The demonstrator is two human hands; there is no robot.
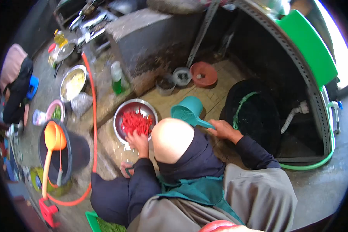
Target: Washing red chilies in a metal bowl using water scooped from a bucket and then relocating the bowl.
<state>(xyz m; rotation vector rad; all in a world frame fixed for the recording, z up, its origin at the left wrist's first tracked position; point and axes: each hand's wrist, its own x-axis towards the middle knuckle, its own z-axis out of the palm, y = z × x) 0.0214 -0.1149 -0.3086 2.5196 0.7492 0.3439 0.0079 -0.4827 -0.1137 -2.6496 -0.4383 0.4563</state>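
Note:
My left hand [137, 142] is at the near side of a metal bowl [118, 113], its fingers over the rim and touching red chilies [136, 121]. Those fingers look spread, with nothing plainly gripped; their tips are partly hidden. In my right hand [222, 129] is the handle of a teal plastic water dipper [191, 107]. The dipper's cup is tilted above the tiled floor, right of the bowl, and its inside looks wet. My bare knee [173, 139] stands between the two hands.
A black tub [258, 116] stands right, under a metal frame. Left are an orange hose [94, 116], a dark bucket [55, 162] with an orange dipper [50, 139], and a bowl of pale food [74, 84]. Small bowls [203, 74] sit ahead. Another person [17, 84] is far left.

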